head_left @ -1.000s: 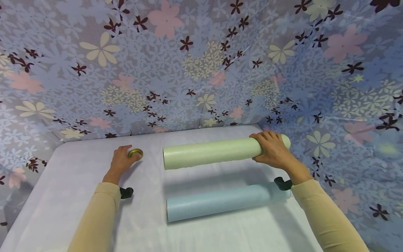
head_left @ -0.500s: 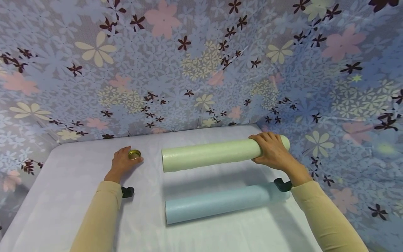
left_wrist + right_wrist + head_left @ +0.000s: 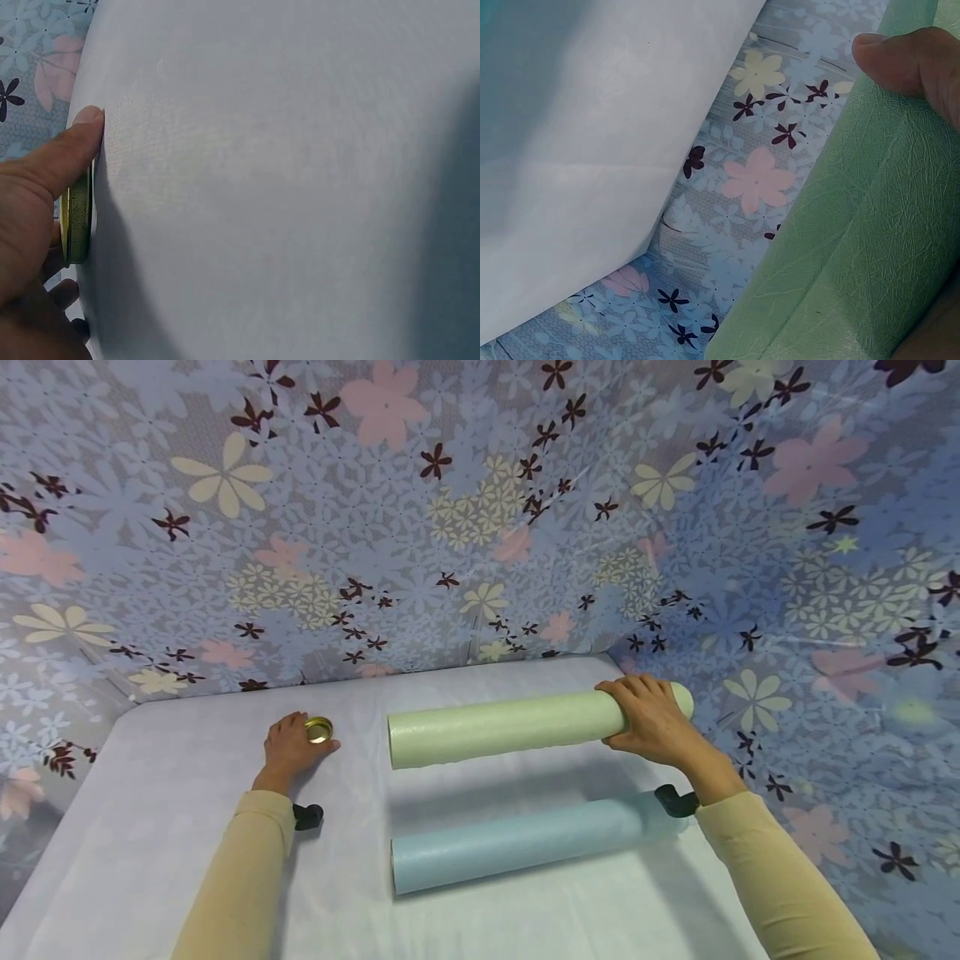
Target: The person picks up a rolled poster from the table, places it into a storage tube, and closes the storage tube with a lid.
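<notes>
My left hand holds a gold jar lid between thumb and fingers, over the far left of the white-covered table. Its shiny inner side shows in the head view; in the left wrist view the lid is seen edge-on behind the thumb. With the right hand I grip a pale green roll near its right end, thumb in front and fingers over the top. The roll lies crosswise and appears raised, with a shadow below it. A light blue roll lies on the table nearer me.
The white cloth-covered table ends at floral curtains at the back and right. Black wrist-worn devices show at the left cuff and right cuff.
The jar lid in my left hand has turned slightly, showing more of its inside. The view has shifted a little; the right hand and green roll stay almost the same.
</notes>
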